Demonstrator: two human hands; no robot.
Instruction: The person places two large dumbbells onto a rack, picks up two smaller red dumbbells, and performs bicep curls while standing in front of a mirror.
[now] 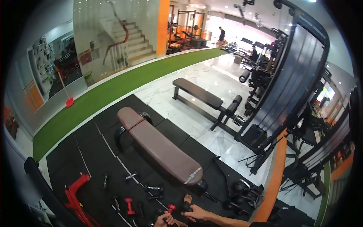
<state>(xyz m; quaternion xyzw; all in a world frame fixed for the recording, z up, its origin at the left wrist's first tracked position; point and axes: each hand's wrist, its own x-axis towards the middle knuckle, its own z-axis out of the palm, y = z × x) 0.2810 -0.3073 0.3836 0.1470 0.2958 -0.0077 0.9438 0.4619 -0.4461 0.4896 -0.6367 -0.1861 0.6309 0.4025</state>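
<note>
At the bottom centre, my left hand (163, 219) is closed around a red dumbbell (171, 207), with one end showing above the fingers. My right hand (195, 213) reaches in from the right, its fingers curled at a dark rounded thing (186, 206) too small to name surely. A bare foot (188, 198) shows just above it. Left of my hands lie another red dumbbell (129, 206), a black-and-silver dumbbell (154, 188) and several small dumbbells on the black mat (72, 159).
A brown padded bench (159, 147) stands ahead. Kettlebells (242, 193) sit at the right, a red metal frame (77, 196) at the left. Beyond are a second bench (198, 92), a weight machine (287, 75), green turf (124, 83) and a standing person (221, 34) far off.
</note>
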